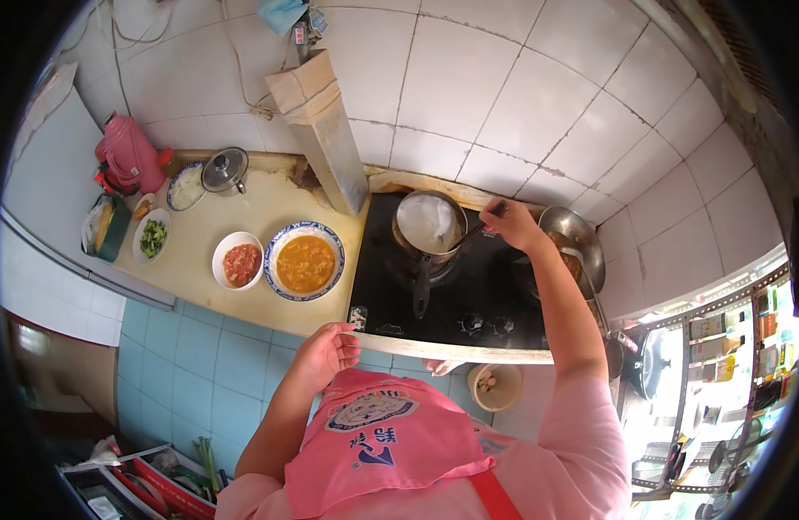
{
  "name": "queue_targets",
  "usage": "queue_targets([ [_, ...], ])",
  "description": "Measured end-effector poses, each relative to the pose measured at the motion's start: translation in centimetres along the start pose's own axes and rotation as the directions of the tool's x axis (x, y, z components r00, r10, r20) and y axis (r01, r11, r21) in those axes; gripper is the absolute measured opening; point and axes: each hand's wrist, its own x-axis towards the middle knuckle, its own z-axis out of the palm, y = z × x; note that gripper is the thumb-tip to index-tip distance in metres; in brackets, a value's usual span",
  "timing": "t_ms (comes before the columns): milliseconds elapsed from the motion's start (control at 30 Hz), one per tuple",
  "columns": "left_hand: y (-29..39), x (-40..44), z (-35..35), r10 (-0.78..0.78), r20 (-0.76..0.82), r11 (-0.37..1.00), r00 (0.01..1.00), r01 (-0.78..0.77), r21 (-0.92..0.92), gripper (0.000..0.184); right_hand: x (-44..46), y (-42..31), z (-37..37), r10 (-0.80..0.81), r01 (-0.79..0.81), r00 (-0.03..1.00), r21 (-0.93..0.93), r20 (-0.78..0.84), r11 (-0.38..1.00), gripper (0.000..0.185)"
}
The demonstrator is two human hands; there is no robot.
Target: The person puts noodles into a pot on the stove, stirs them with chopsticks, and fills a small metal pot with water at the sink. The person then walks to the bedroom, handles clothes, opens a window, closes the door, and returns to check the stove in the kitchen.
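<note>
A small saucepan point(423, 286) with a dark handle stands on the black stove point(378, 299), holding a whitish, steamy or foamy liquid. My right hand point(509, 227) is closed around the dark handle of a utensil point(473, 234) that reaches into the pan. The utensil's lower end is hidden in the pan. By the counter's front edge, left of the stove, my left hand point(328, 354) has its fingers loosely curled and apart, with nothing in it. Nearest to it on the counter is a blue-patterned bowl point(305, 262) of orange-yellow liquid.
A bowl of red pieces point(242, 263), a plate of green pieces point(152, 237), a glass lid point(225, 170) and a pink thermos point(131, 154) stand on the left. A metal wok point(581, 238) sits right. Below the counter is a bin point(495, 397).
</note>
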Motion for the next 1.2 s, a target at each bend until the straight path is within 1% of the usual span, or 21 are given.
queue_targets([
  [33,0.1,-0.1,-0.1,0.003,0.002,1.000,1.000,-0.003,-0.003,0.029,0.5,0.6,0.5,-0.002,0.002,1.000,-0.003,0.001,1.000,0.016],
  [100,0.2,-0.4,-0.2,0.015,-0.006,1.000,1.000,-0.015,0.005,0.030,1.4,1.8,1.8,0.066,-0.066,0.998,-0.039,0.011,0.997,0.015],
  [133,0.2,-0.6,-0.4,0.018,-0.006,1.000,1.000,-0.018,0.001,0.030,1.6,2.4,2.4,0.075,-0.075,0.997,0.051,-0.004,0.996,0.013],
  [267,0.4,-1.5,-0.8,0.049,-0.010,0.999,0.999,-0.049,-0.020,0.030,2.7,4.1,3.5,0.075,-0.073,0.996,0.026,-0.058,0.997,0.012],
  [333,0.4,-1.6,-1.1,0.057,-0.012,0.998,0.998,-0.057,-0.021,0.030,2.9,4.9,4.2,0.001,0.031,0.986,0.187,-0.167,0.982,0.011],
  [367,0.4,-1.6,-1.2,0.052,-0.022,0.998,0.998,-0.053,-0.023,0.030,3.1,5.3,4.4,-0.001,0.032,0.986,0.185,-0.165,0.982,0.011],
  [433,0.3,-1.7,-1.2,0.049,-0.032,0.998,0.998,-0.050,-0.025,0.030,3.1,4.9,5.2,0.019,0.112,0.944,0.374,-0.329,0.921,0.012],
  [567,0.4,-1.8,-1.4,0.047,-0.042,0.999,0.998,-0.048,-0.026,0.030,1.8,3.5,6.0,0.001,0.165,0.941,0.460,-0.338,0.872,0.013],
  [633,0.3,-1.5,-1.5,0.036,-0.044,0.999,0.998,-0.037,-0.025,0.030,1.3,4.0,6.8,-0.082,0.188,0.965,0.436,-0.250,0.880,0.013],
  [667,0.3,-1.4,-1.6,0.035,-0.033,0.999,0.999,-0.037,-0.035,0.029,0.7,4.3,6.8,-0.078,0.140,0.981,0.371,-0.177,0.918,0.012],
  [700,0.3,-1.4,-1.6,0.034,-0.022,0.998,0.999,-0.035,-0.044,0.029,0.3,4.8,7.2,-0.145,0.195,0.975,0.327,-0.170,0.925,0.011],
  [800,0.4,-1.3,-1.4,0.039,-0.026,0.999,0.999,-0.039,-0.034,0.028,-0.6,6.1,7.1,-0.163,0.209,0.967,0.245,-0.196,0.947,0.010],
  [867,0.5,-1.4,-1.2,0.044,-0.027,0.999,0.999,-0.044,-0.025,0.028,-1.8,6.0,5.8,-0.284,0.293,0.925,-0.002,-0.251,0.956,0.009],
  [900,0.5,-1.4,-1.2,0.051,-0.029,0.999,0.998,-0.051,-0.018,0.028,-2.1,6.2,5.3,-0.284,0.293,0.925,-0.002,-0.253,0.956,0.009],
  [967,0.5,-1.4,-1.2,0.047,-0.036,0.999,0.998,-0.047,-0.019,0.028,-2.8,6.6,4.3,-0.291,0.240,0.902,-0.191,-0.318,0.952,0.008],
  [1000,0.5,-1.4,-1.2,0.043,-0.043,0.999,0.998,-0.043,-0.020,0.028,-2.9,7.0,4.1,-0.249,0.188,0.903,-0.198,-0.350,0.962,0.006],
  [1033,0.5,-1.3,-1.2,0.042,-0.043,0.999,0.998,-0.043,-0.018,0.028,-2.9,7.7,4.3,-0.248,0.188,0.903,-0.197,-0.352,0.962,0.006],
  [1100,0.4,-1.3,-1.1,0.028,-0.047,0.999,0.999,-0.029,-0.016,0.029,-2.6,9.5,5.0,-0.095,0.156,0.886,0.097,-0.453,0.983,0.009],
  [1133,0.4,-1.2,-1.1,0.028,-0.046,1.000,0.999,-0.028,-0.013,0.029,-2.2,10.1,5.4,-0.094,0.155,0.885,0.098,-0.455,0.983,0.009],
  [1167,0.4,-1.2,-1.0,0.032,-0.037,0.999,0.999,-0.032,-0.015,0.030,-1.7,10.7,6.0,0.080,0.109,0.866,0.342,-0.493,0.933,0.011],
  [1200,0.3,-1.2,-1.0,0.036,-0.029,0.999,0.999,-0.036,-0.016,0.030,-1.4,11.0,6.5,0.256,0.078,0.837,0.567,-0.484,0.820,0.014],
])
